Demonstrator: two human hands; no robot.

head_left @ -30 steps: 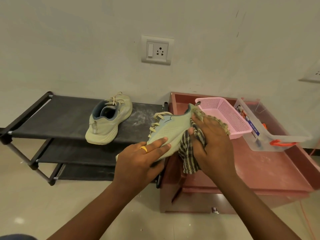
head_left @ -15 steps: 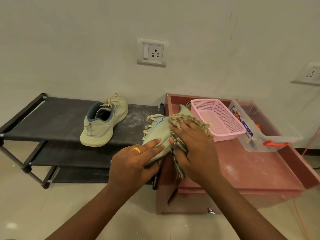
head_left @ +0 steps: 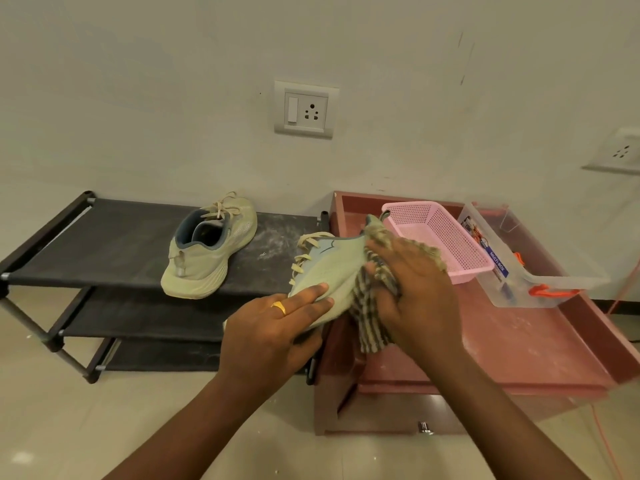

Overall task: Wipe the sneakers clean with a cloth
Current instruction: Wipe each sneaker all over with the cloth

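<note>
Lower ctr of frame: a person's left hand (head_left: 273,329) is gripping the toe end of a pale green sneaker (head_left: 329,270). Its fingers are lying fairly straight across the top, thumb hidden underneath, w/ a gold ring (head_left: 279,308) showing on one finger. Just right of it, the right hand (head_left: 417,306) is pressing a striped cloth (head_left: 372,318) against the sneaker's side, fingers spread over the bunched fabric and a loose end hanging below the palm. The sneaker is being held in the air at frame ctr, heel pointing away, where a black shoe rack (head_left: 104,244) meets a reddish cabinet (head_left: 519,344). Mid-left, the second sneaker (head_left: 207,258) is sitting upright on the rack's top shelf, white dust beside it. Mid-right, a pink basket (head_left: 446,237) and a clear plastic box (head_left: 540,282) w/ orange clips are standing side by side on the cabinet top. Upper ctr, a switch-and-socket plate (head_left: 306,110) is showing on the white wall, w/ another socket (head_left: 620,152) at the right edge.
</note>
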